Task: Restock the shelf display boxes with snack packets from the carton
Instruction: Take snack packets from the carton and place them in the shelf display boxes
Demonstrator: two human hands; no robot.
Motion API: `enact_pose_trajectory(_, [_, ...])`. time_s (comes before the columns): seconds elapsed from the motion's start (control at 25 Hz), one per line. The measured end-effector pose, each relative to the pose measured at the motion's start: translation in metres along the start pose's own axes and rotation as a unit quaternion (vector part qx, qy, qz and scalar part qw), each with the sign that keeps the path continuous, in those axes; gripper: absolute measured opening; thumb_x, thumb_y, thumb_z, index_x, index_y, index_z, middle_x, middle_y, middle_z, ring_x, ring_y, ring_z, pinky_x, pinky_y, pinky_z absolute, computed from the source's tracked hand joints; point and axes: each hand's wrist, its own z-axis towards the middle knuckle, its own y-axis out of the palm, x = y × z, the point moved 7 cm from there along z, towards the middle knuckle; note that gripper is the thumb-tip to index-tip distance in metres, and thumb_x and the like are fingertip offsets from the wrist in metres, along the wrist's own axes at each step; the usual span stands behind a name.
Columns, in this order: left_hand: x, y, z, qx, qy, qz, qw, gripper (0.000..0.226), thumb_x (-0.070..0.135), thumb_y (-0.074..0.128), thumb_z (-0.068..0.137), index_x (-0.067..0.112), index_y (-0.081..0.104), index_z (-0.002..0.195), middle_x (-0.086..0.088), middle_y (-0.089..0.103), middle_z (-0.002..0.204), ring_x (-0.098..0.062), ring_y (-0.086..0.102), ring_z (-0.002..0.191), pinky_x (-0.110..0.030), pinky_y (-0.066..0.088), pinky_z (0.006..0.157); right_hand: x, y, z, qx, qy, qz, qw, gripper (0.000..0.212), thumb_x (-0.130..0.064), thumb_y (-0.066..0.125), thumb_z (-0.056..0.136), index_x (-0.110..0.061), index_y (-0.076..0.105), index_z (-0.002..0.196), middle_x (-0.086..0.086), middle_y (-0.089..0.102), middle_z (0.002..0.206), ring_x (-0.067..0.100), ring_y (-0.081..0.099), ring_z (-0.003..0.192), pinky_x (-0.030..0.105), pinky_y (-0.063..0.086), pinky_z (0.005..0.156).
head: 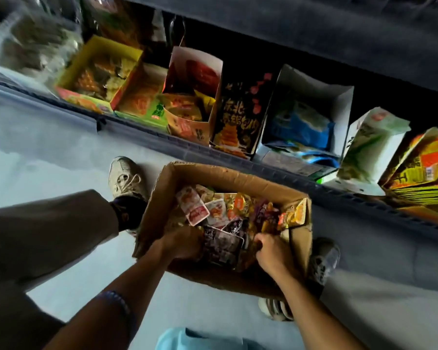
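An open brown carton (pixel 240 176) stands on the floor between my feet, filled with mixed snack packets (pixel 228 210): red-and-white, orange, purple and black ones. Both hands are down inside it. My left hand (pixel 181 242) holds a stack of dark black packets (pixel 223 245) at the carton's near side. My right hand (pixel 272 251) digs into the packets on the right with curled fingers; what it holds is hidden. Above the carton, a low shelf (pixel 147 137) carries a row of display boxes, among them a red-and-tan box (pixel 190 125) and a white box with blue packets (pixel 301 127).
Further display boxes line the shelf: a yellow one (pixel 99 69) at the left, a black printed one (pixel 240 117), a white-green one (pixel 367 145) and a yellow-orange one (pixel 420 170) at the right. My shoes (pixel 127 178) flank the carton on grey floor.
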Motion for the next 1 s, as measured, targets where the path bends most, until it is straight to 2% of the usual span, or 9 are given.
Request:
enact_pose_trajectory(0.08, [0.029, 0.01, 0.004, -0.004, 0.061, 0.013, 0.998, 0.042, 0.046, 0.058, 0.086, 0.019, 0.071, 0.115, -0.006, 0.072, 0.117, -0.023, 0.068, 0.107, -0.03, 0.055, 0.088, 0.008, -0.015, -0.002, 0.057, 0.036, 0.086, 0.994, 0.028, 0.0, 0.054, 0.089, -0.02, 0.071, 0.1, 0.003, 0.072, 0.106, 0.022, 0.065, 0.1, 0.027, 0.049, 0.081])
enact_pose_trajectory(0.16, [0.063, 0.037, 0.007, -0.025, 0.101, -0.059, 0.993, 0.06, 0.061, 0.056, 0.079, 0.026, 0.065, 0.126, -0.001, 0.065, 0.13, -0.019, 0.06, 0.121, -0.034, 0.047, 0.102, 0.018, -0.041, -0.003, 0.151, 0.092, 0.189, 0.966, 0.03, 0.007, 0.052, 0.085, -0.017, 0.071, 0.088, 0.003, 0.073, 0.095, 0.023, 0.065, 0.093, 0.027, 0.047, 0.077])
enact_pose_trajectory(0.32, [0.117, 0.088, 0.008, -0.159, 0.005, -0.247, 0.956, 0.069, 0.071, 0.066, 0.072, 0.032, 0.062, 0.128, 0.005, 0.062, 0.131, -0.014, 0.057, 0.117, -0.029, 0.04, 0.097, 0.037, -0.079, -0.006, 0.205, 0.104, 0.289, 0.929, 0.037, 0.009, 0.051, 0.082, -0.024, 0.066, 0.074, -0.003, 0.07, 0.077, 0.019, 0.067, 0.079, 0.033, 0.054, 0.076])
enact_pose_trajectory(0.4, [0.125, 0.098, 0.015, -0.12, -0.02, -0.269, 0.955, 0.089, 0.087, 0.055, 0.063, 0.035, 0.055, 0.135, 0.005, 0.056, 0.14, -0.02, 0.052, 0.126, -0.037, 0.038, 0.105, 0.042, -0.08, -0.014, 0.198, 0.096, 0.301, 0.928, 0.041, 0.008, 0.05, 0.082, -0.029, 0.063, 0.071, -0.005, 0.07, 0.077, 0.018, 0.068, 0.079, 0.038, 0.057, 0.077])
enact_pose_trajectory(0.48, [0.126, 0.088, 0.021, -0.028, -0.023, -0.239, 0.97, 0.099, 0.094, 0.044, 0.062, 0.034, 0.046, 0.141, 0.001, 0.048, 0.147, -0.025, 0.044, 0.135, -0.047, 0.035, 0.112, 0.047, -0.078, -0.02, 0.196, 0.095, 0.31, 0.925, 0.042, 0.007, 0.049, 0.083, -0.032, 0.062, 0.07, -0.007, 0.069, 0.076, 0.016, 0.068, 0.077, 0.043, 0.059, 0.075])
enact_pose_trajectory(0.56, [0.131, 0.075, 0.02, 0.015, -0.02, -0.162, 0.986, 0.103, 0.096, 0.037, 0.065, 0.03, 0.04, 0.144, -0.005, 0.042, 0.148, -0.03, 0.038, 0.136, -0.051, 0.034, 0.112, 0.052, -0.078, -0.019, 0.206, 0.092, 0.322, 0.92, 0.044, 0.008, 0.048, 0.082, -0.032, 0.063, 0.07, -0.008, 0.069, 0.075, 0.016, 0.068, 0.076, 0.046, 0.06, 0.072])
enact_pose_trajectory(0.68, [0.148, 0.065, 0.013, 0.075, -0.019, 0.008, 0.997, 0.088, 0.076, 0.046, 0.083, 0.015, 0.035, 0.146, -0.013, 0.038, 0.146, -0.032, 0.038, 0.134, -0.047, 0.04, 0.107, 0.06, -0.08, -0.015, 0.208, 0.097, 0.344, 0.911, 0.044, 0.009, 0.046, 0.082, -0.03, 0.065, 0.071, -0.004, 0.07, 0.075, 0.018, 0.069, 0.074, 0.047, 0.06, 0.07])
enact_pose_trajectory(0.84, [0.157, 0.089, 0.01, 0.013, -0.074, -0.054, 0.996, 0.092, 0.05, 0.061, 0.09, 0.007, 0.01, 0.155, -0.021, 0.017, 0.159, -0.039, 0.023, 0.145, -0.049, 0.036, 0.113, 0.06, -0.077, -0.016, 0.203, 0.085, 0.339, 0.914, 0.041, 0.005, 0.048, 0.087, -0.03, 0.064, 0.075, -0.006, 0.07, 0.077, 0.017, 0.069, 0.076, 0.047, 0.06, 0.07])
enact_pose_trajectory(1.0, [0.155, 0.083, 0.025, 0.032, -0.081, -0.122, 0.989, 0.08, 0.025, 0.066, 0.09, 0.013, 0.017, 0.152, -0.018, 0.05, 0.138, -0.035, 0.05, 0.128, -0.043, 0.045, 0.104, 0.061, -0.074, -0.018, 0.208, 0.053, 0.329, 0.919, 0.032, 0.004, 0.05, 0.09, -0.022, 0.067, 0.082, -0.008, 0.07, 0.08, 0.014, 0.069, 0.079, 0.045, 0.061, 0.07])
